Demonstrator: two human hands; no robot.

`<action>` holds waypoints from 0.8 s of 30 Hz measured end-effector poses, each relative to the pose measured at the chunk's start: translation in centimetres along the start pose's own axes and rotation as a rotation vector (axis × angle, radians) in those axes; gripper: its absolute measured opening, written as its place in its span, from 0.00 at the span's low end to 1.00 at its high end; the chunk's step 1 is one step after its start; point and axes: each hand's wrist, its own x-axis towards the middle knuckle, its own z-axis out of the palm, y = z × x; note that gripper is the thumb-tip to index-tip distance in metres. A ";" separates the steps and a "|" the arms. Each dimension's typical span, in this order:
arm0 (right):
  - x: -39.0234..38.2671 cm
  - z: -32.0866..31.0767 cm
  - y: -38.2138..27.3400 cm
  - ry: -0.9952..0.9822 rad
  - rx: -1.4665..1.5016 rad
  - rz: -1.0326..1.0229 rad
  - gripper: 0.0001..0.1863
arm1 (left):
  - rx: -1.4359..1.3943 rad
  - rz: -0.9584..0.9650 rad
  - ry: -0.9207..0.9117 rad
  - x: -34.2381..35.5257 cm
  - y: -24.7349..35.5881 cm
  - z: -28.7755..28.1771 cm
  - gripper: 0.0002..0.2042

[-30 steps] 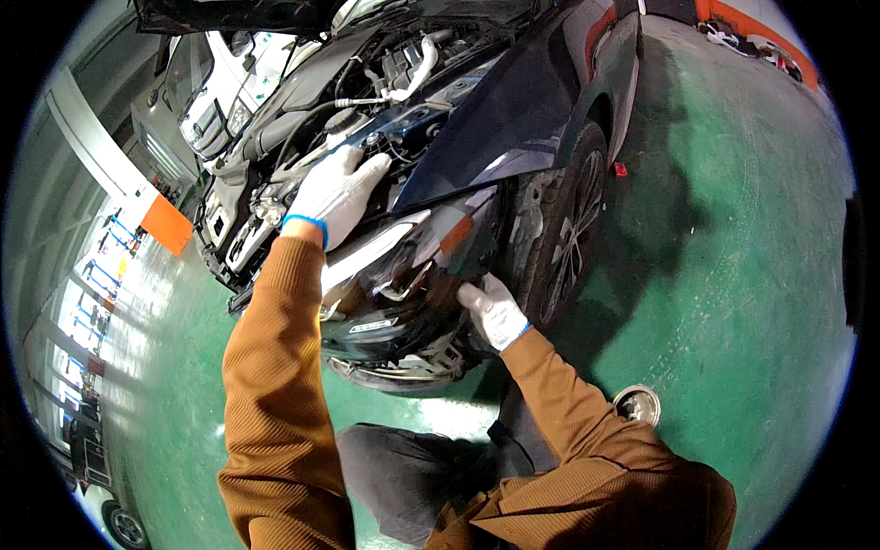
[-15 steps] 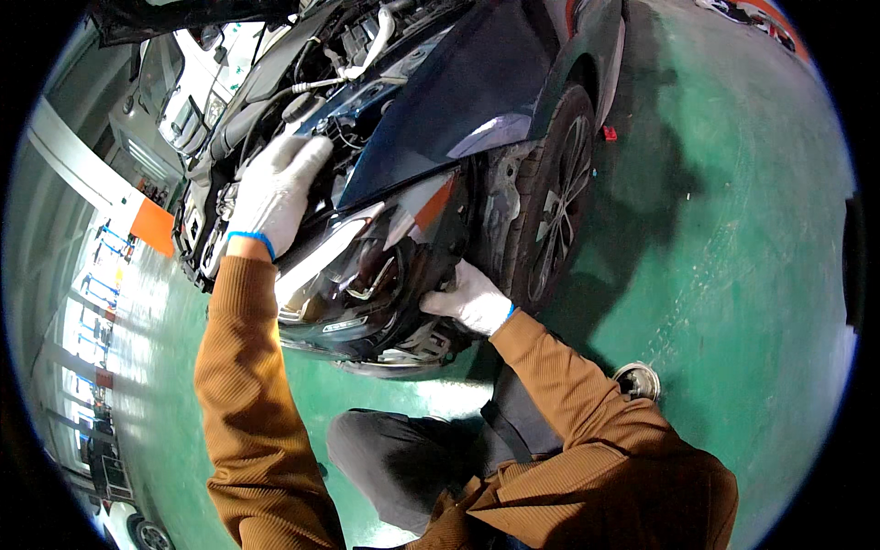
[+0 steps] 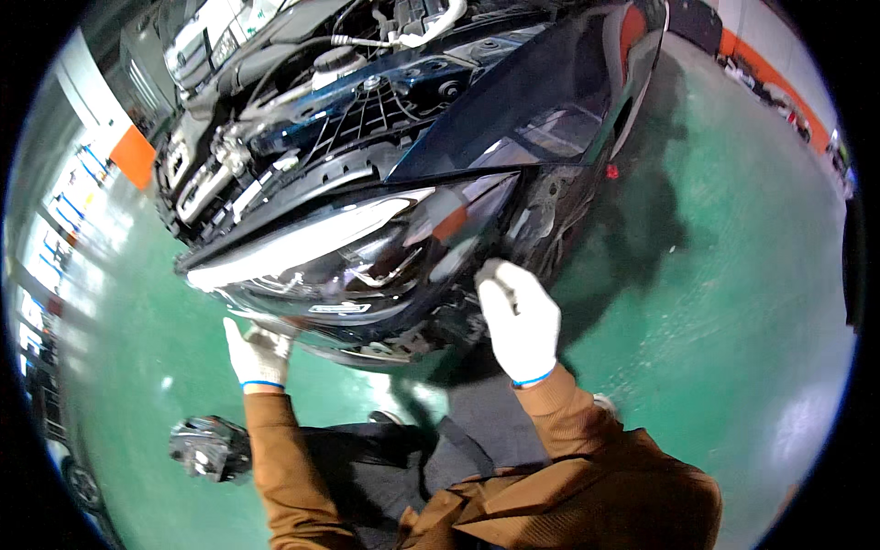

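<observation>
A large clear-lensed headlight (image 3: 312, 252) sits at the front corner of a dark blue car, below the fender (image 3: 522, 110). My left hand (image 3: 259, 356), in a white glove with a blue cuff, is at the headlight's lower inner edge. Its thumb stands apart, and its fingertips reach beneath the edge, partly hidden. My right hand (image 3: 522, 321), gloved the same way, is raised beside the headlight's outer end, close to the exposed wheel-side parts. Its fingers are bent together; a small dark patch shows at their tips, too blurred to name.
The engine bay (image 3: 367, 82) lies uncovered behind the headlight, with hoses and a black cap. A dark lamp-like part (image 3: 211, 447) rests on the green floor (image 3: 724, 302) by my left forearm. A small red object (image 3: 612, 171) lies near the car's side.
My left hand has come down from the engine bay's edge to the headlight's lower inner edge. My right hand has moved back and right from the lower outer corner. The view has shifted.
</observation>
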 end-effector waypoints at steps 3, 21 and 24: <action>4.9 -3.1 -3.4 0.183 -0.250 -0.549 0.16 | 0.007 -0.065 0.094 -0.9 -0.6 1.7 0.39; 7.4 1.1 -6.4 -0.013 -0.673 -0.916 0.40 | -0.371 -0.187 -0.139 -3.0 -5.6 4.1 0.33; 5.5 1.5 -5.4 -0.005 -0.585 -0.793 0.37 | -0.311 -0.138 -0.237 -4.5 -4.5 4.5 0.44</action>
